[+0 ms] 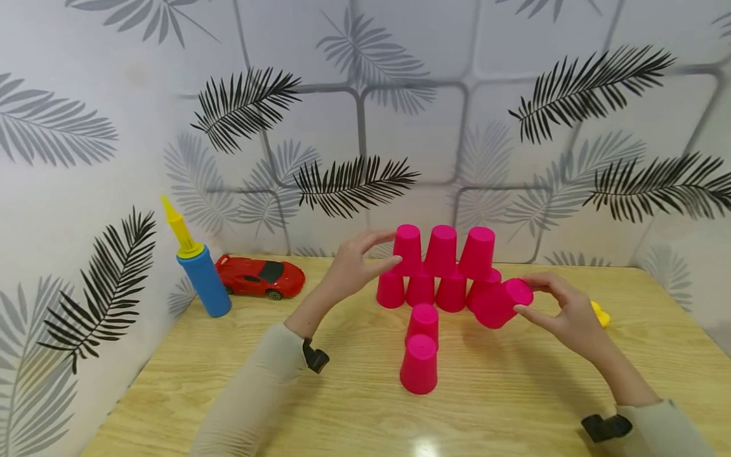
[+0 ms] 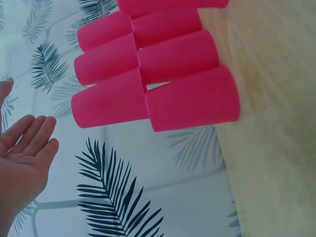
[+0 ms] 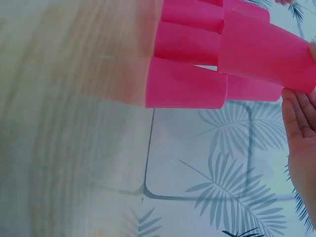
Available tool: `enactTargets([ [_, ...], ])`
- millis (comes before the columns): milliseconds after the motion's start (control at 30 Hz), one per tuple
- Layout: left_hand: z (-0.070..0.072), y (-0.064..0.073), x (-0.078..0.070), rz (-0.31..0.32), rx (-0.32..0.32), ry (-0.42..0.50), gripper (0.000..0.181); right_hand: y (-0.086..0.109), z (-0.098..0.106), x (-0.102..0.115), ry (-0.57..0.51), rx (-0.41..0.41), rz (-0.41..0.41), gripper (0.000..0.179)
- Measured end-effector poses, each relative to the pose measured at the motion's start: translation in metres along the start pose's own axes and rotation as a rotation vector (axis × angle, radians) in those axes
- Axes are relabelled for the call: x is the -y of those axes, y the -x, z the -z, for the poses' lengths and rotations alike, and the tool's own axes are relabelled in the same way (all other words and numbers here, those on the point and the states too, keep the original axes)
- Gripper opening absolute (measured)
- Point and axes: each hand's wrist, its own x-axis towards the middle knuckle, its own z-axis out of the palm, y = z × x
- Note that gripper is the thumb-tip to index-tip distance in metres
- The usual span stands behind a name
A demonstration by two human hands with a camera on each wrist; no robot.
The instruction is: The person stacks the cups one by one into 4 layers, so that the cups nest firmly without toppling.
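Note:
Pink cups stand upside down on the table in two tiers: a bottom row of several and an upper row of three. My right hand pinches another pink cup near its base, tilted in front of the row's right end. In the right wrist view, that held cup covers part of the tiers. My left hand is beside the upper row's left cup, thumb and fingers spread. The left wrist view shows that hand holding nothing and apart from the cups.
Two more inverted pink cups, a nearer one and one behind it, stand before the tiers. At left are a red toy car and a blue pump with a yellow nozzle. A yellow object is partly hidden behind my right hand.

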Motion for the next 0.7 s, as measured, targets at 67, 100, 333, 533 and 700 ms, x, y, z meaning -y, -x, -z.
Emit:
enactTargets([
  [67, -0.002, 0.012, 0.000, 0.033, 0.014, 0.087, 0.052, -0.003, 0.003, 0.000, -0.042, -0.042, -0.015, 0.058],
  [100, -0.004, 0.017, 0.000, 0.054, 0.027, 0.131, 0.052, -0.005, 0.004, 0.000, -0.066, -0.063, -0.015, 0.058],
  [333, -0.019, 0.050, -0.006, 0.164, 0.140, 0.282, 0.051, -0.022, 0.008, 0.004, -0.483, -0.273, 0.009, 0.046],
  [533, -0.031, 0.069, -0.015, 0.192, 0.247, 0.256, 0.051, -0.052, 0.006, 0.009, -0.646, -0.414, -0.010, 0.044],
  [700, -0.036, 0.080, -0.019, 0.166, 0.347, 0.156, 0.055, -0.084, 0.002, 0.008, -0.584, -0.418, -0.049, 0.040],
])
